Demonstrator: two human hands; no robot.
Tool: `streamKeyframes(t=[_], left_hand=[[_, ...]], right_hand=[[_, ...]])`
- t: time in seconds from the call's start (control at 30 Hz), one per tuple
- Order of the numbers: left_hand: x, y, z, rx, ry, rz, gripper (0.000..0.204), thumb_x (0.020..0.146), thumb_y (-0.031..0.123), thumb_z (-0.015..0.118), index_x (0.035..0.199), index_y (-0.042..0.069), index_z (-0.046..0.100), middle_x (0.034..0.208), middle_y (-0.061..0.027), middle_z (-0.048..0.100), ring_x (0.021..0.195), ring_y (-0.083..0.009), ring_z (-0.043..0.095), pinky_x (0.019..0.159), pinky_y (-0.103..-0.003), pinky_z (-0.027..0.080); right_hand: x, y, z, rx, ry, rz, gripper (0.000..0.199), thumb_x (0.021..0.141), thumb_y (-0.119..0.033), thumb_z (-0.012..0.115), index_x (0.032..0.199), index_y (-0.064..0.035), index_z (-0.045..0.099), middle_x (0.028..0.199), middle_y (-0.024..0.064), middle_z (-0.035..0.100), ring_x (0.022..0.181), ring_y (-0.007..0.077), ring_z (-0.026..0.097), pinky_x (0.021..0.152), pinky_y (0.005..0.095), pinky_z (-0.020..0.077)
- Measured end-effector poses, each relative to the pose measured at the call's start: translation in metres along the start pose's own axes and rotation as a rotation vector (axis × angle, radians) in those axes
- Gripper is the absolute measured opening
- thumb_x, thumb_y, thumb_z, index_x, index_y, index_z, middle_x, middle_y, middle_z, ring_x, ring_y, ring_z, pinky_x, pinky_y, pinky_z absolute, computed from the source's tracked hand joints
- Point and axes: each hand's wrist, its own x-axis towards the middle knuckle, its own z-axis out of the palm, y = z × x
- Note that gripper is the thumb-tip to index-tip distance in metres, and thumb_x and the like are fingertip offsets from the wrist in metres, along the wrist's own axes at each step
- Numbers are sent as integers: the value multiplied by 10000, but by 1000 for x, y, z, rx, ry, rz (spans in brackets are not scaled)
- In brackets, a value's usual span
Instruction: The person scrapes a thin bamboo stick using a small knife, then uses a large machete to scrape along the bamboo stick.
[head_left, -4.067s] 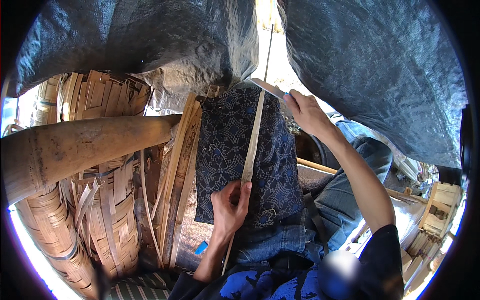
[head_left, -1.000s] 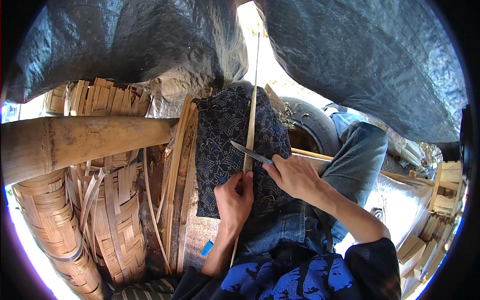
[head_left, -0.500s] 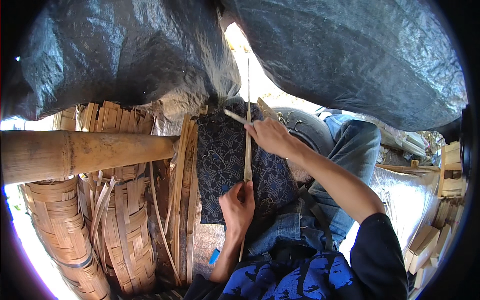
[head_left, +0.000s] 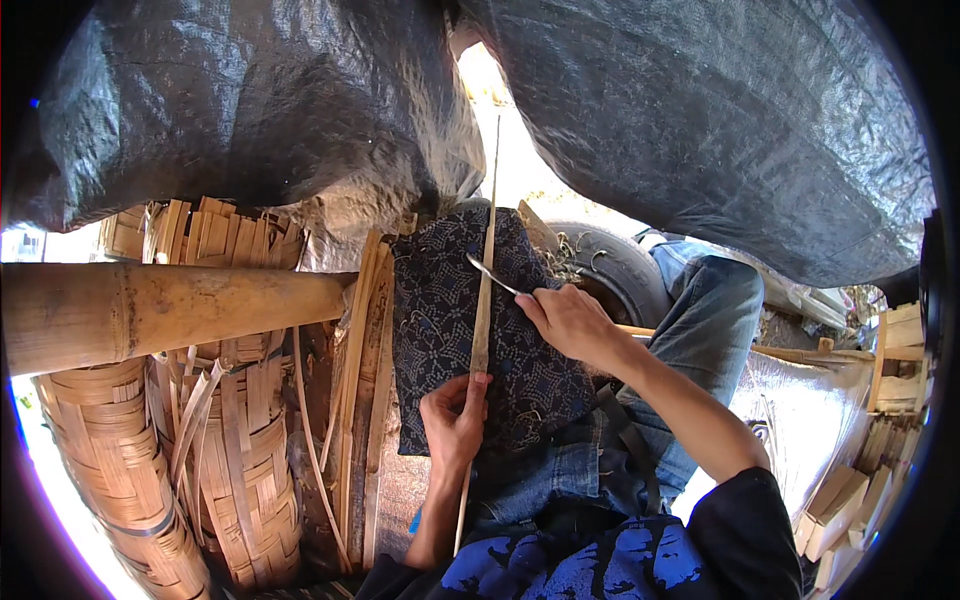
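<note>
A long, thin bamboo strip runs lengthwise over a dark patterned cloth draped across my lap. My left hand pinches the strip near its wider part, thumb on top, and a narrow tail of it passes below the wrist. My right hand grips a knife whose slim, curved blade crosses over the strip, farther out than my left hand. The fingers cover part of the knife's handle. The strip's thin far end reaches past the cloth toward the bright gap.
A thick bamboo pole juts in from the left above tall woven bamboo baskets. Upright slats stand beside the cloth. A tire lies beyond my bent knee. Dark plastic sheeting hangs ahead; wood blocks are stacked at right.
My right hand and the knife have moved right and nearer to me. My left hand has shifted slightly left and nearer, and the strip now slants more.
</note>
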Motion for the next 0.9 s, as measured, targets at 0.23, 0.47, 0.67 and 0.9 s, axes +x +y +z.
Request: streamKeyframes(t=[0.23,0.47,0.67,0.9], left_hand=[[-6,1,2,15,52,4,290,927,225,623,906,-56,691,558,29,519,492,-18,422,442,-201,284],[-3,11,-14,-125,20,-177,321,951,287,582,929,-18,678,525,45,463,367,-17,360,335,-195,224],[-1,7,-34,-569,-135,-382,335,985,294,510,987,-20,626,514,42,371,340,-40,280,315,-206,194],[-10,12,-30,-613,-90,-464,311,977,290,529,991,-6,624,529,42,376,337,-43,268,307,-209,184]], right_hand=[[61,33,10,-9,-130,-63,552,1017,-358,380,622,0,523,489,157,510,445,297,568,477,436,468],[74,47,9,270,-7,164,509,1029,-386,327,739,-4,496,497,96,422,412,250,425,522,440,429],[21,1,-4,255,-68,-4,473,1014,-375,379,749,-6,511,486,99,447,391,289,449,467,423,413],[41,2,-5,90,-163,-118,477,980,-340,490,624,-25,533,470,158,498,416,312,543,431,419,435]])
